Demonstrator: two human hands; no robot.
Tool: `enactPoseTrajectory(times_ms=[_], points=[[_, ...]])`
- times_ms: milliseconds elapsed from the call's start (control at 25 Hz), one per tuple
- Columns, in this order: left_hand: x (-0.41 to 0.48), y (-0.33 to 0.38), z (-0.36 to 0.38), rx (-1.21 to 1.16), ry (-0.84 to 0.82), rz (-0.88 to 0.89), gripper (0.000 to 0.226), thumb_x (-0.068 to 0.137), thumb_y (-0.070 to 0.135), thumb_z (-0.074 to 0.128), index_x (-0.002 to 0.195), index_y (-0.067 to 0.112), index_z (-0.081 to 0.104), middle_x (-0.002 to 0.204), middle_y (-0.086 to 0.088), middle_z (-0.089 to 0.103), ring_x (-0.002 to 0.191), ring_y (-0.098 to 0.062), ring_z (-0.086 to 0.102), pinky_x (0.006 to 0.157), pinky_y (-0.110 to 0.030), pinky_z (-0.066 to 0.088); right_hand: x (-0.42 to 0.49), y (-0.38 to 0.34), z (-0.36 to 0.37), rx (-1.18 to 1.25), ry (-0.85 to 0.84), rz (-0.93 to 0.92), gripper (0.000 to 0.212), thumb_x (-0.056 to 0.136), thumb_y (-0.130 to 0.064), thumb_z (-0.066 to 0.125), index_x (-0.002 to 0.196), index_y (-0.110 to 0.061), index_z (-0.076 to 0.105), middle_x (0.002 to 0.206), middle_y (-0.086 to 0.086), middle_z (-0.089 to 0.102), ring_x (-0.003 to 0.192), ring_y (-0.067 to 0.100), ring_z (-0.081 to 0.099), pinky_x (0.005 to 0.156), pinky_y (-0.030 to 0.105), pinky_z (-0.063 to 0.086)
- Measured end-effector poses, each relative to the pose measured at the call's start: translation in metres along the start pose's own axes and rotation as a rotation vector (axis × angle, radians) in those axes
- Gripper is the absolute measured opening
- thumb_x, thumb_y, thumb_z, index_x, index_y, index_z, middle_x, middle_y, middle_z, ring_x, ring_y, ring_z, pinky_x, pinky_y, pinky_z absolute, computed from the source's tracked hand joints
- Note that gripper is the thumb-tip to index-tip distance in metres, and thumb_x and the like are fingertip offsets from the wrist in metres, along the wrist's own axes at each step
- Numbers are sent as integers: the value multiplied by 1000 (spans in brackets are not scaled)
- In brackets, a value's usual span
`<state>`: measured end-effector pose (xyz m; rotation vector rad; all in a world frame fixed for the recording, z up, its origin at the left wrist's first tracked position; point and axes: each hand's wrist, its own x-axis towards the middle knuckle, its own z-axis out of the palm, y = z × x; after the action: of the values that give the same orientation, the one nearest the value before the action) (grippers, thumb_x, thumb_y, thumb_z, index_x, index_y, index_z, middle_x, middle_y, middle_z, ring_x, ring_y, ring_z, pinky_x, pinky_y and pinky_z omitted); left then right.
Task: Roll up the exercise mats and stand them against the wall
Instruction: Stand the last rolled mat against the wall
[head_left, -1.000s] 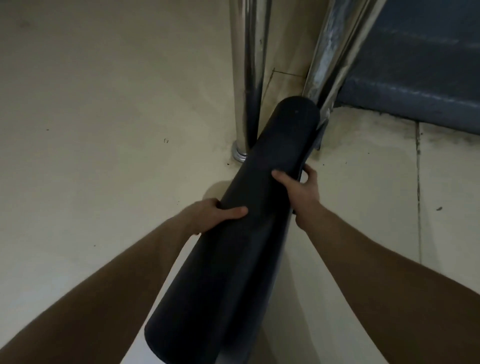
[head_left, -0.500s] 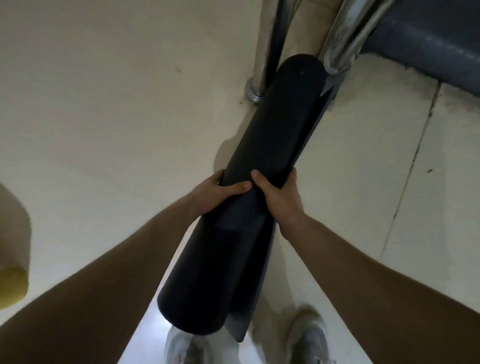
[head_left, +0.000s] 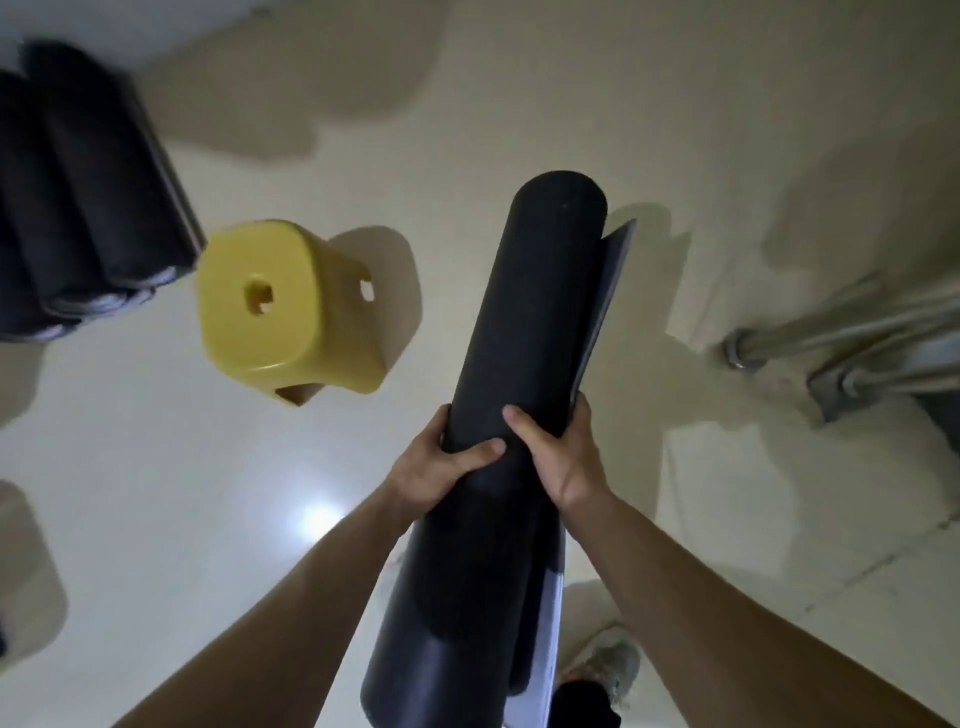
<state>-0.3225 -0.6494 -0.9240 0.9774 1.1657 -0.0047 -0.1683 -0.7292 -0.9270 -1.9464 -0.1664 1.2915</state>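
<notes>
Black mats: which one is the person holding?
The rolled mat in the middle, gripped by the left hand and right hand. The other mats sit upper left by the yellow stool, untouched.

The rolled mat (head_left: 535, 312) under the fingers (head_left: 480, 449) is plain matt black, the stool (head_left: 280, 322) left of the fingers is bright yellow, the stacked mats (head_left: 88, 182) farther left are dark charcoal with grey ends, and the floor (head_left: 156, 493) is pale cream.

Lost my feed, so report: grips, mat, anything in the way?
Left grip and right grip both clamped on rolled mat, mid-length. Mat carried, outer flap loose. Yellow stool ahead-left, beside other rolled mats.
</notes>
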Motion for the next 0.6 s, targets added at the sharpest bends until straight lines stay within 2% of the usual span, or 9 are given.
enactPoseTrajectory(times_ms=[80,160,320,440,520,600], points=[[-32,42,-60,-96,94,70,75,62,51,92,127,33,60,120,6,74,112,-18,71,103,-45,52,-15,-67,54,-89,-75,-46,97,60,-64,86,138,-25,43,125,-8,68,110,17,69,100,42,56],[-55,77,-122,-156,156,126,80,63,53,92,132,34,58,123,7,73,115,-16,69,105,-44,51,-26,-125,109,-184,-111,-108,94,54,-66,88,129,-26,49,121,-6,68,107,17,70,97,42,58],[-82,141,-232,-202,267,195,85,64,54,88,139,38,51,127,13,70,114,-9,68,105,-38,51,-28,-225,213,-302,-177,-186,93,45,-81,81,127,-44,58,128,1,57,108,23,67,100,41,57],[-72,189,-307,-287,308,250,64,78,41,79,137,33,56,124,11,72,113,-10,69,106,-36,50,-8,-299,287,-366,-214,-258,93,48,-79,74,131,-41,57,121,0,43,111,27,62,102,42,54],[-51,223,-353,-340,380,262,45,90,34,69,134,36,59,123,14,72,114,-6,68,103,-30,48,19,-348,337,-388,-237,-279,90,50,-80,72,129,-39,57,121,-1,44,111,28,63,101,45,55],[-19,255,-399,-408,435,249,32,99,26,61,126,43,60,119,18,73,110,0,67,94,-20,48,59,-389,383,-372,-275,-299,86,53,-79,73,127,-38,59,123,0,49,108,28,66,98,45,56]])
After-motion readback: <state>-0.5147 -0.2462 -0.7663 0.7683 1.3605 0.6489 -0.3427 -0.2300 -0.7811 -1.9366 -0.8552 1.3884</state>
